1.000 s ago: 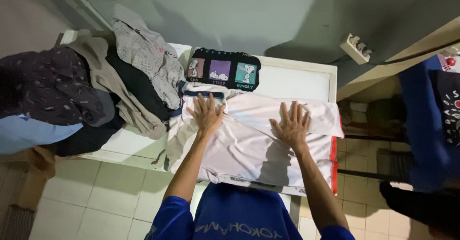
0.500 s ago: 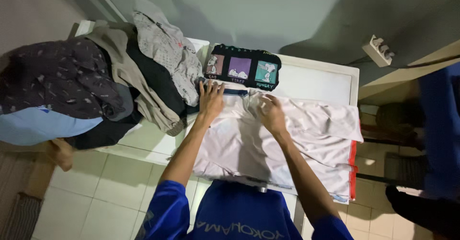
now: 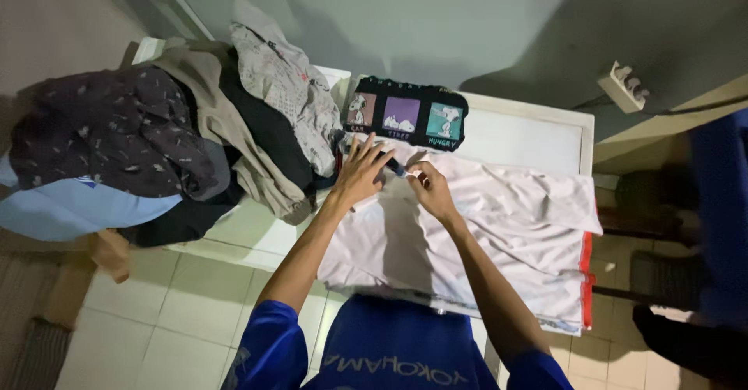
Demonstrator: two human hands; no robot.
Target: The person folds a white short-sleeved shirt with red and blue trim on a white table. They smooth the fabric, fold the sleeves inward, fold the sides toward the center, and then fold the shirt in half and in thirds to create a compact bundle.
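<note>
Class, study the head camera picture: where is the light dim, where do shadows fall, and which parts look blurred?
Head view: dim overall; the white garment is the brightest area; both arms cast a shadow across it beneath the left hand and right hand; the right edge looks dark and smeared; the clothes pile stays fairly sharp.

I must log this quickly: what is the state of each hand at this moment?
Left hand: open, fingers spread flat on the white garment.
Right hand: closed, pinching the white garment near its upper edge.
</note>
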